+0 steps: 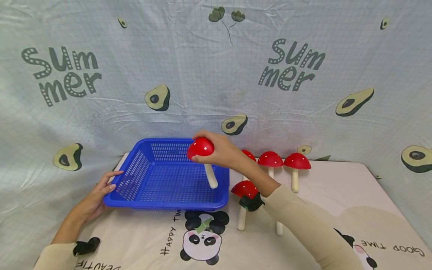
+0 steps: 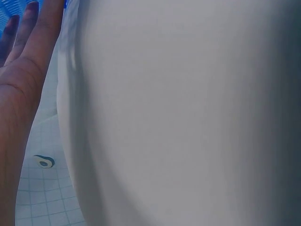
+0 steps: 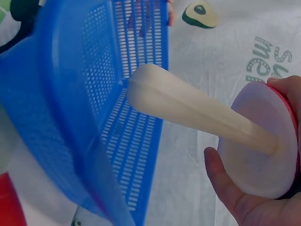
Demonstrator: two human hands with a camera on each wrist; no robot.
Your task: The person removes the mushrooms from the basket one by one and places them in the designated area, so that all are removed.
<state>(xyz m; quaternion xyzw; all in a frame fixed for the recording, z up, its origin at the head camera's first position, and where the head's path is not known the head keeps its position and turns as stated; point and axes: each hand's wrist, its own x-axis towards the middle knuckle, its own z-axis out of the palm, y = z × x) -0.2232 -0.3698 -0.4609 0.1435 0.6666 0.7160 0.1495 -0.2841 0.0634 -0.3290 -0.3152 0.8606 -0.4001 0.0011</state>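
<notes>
My right hand point(image 1: 221, 150) grips a toy mushroom point(image 1: 201, 147) by its red, white-dotted cap, above the right side of a blue plastic basket point(image 1: 165, 205). In the right wrist view the pale stem point(image 3: 197, 110) points toward the basket, and the thumb lies along the cap's white underside. On the left, my left hand point(image 1: 99, 193) touches the basket's outer side and rim with fairly straight fingers. The left wrist view shows these extended fingers point(image 2: 40, 35) only in part. No mushroom shows inside the basket.
Several more toy mushrooms lie right of the basket, among them a back-row one point(image 1: 270, 159), the rightmost point(image 1: 297, 161) and a nearer one point(image 1: 245, 189). My right forearm partly covers some. A printed cloth point(image 1: 202, 75) hangs behind the table point(image 1: 337, 180).
</notes>
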